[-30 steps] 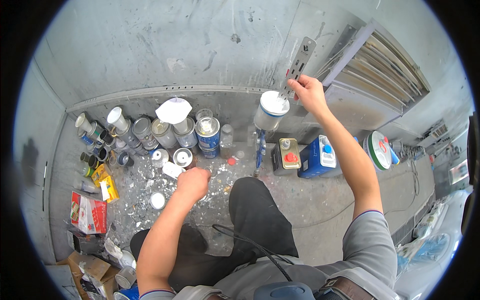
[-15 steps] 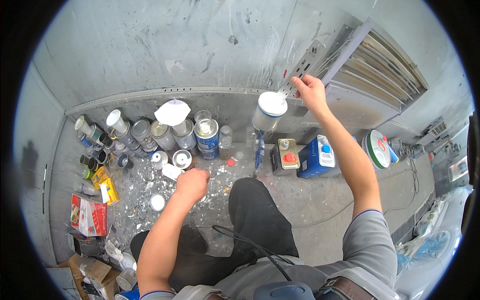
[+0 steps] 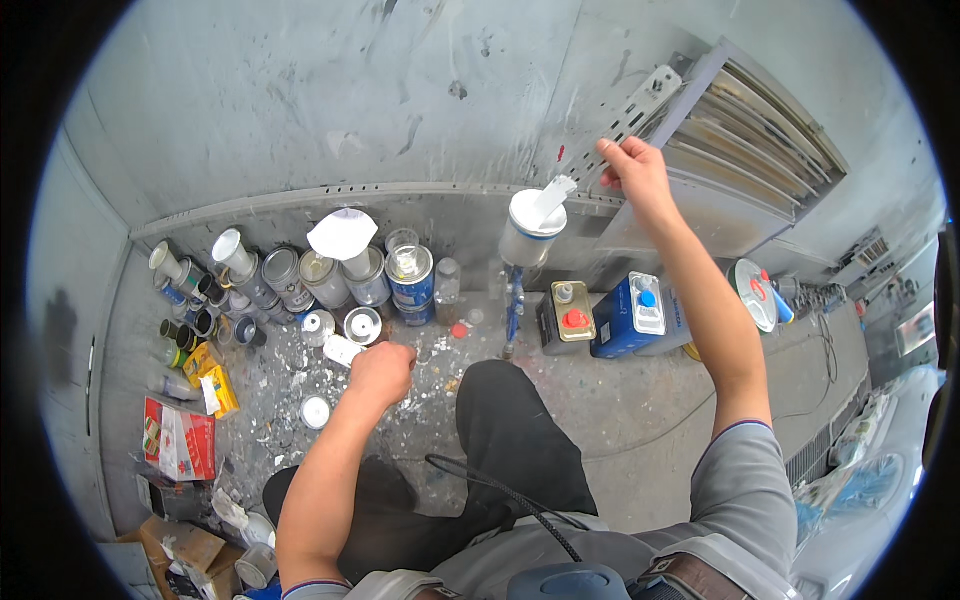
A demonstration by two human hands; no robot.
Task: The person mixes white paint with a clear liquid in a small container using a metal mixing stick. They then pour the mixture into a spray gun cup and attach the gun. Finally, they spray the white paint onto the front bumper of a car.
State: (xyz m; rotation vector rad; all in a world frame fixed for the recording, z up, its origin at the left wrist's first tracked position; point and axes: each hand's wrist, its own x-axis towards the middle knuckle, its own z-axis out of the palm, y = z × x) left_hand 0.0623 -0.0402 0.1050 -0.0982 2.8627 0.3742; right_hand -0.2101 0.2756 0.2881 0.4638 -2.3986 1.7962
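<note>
Metal slotted strip (image 3: 640,105), pinched in the right hand (image 3: 638,175), slanted from far right to near left, its white-coated end at the white cup's (image 3: 522,243) mouth; left hand's (image 3: 384,373) grip unclear.

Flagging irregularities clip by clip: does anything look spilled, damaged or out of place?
Yes. White flecks, perhaps spilled paint, spatter the floor around the left hand. A small red disc lies loose there, not tidied with the grouped containers. The wall bears streaks and dark smudges.
</note>
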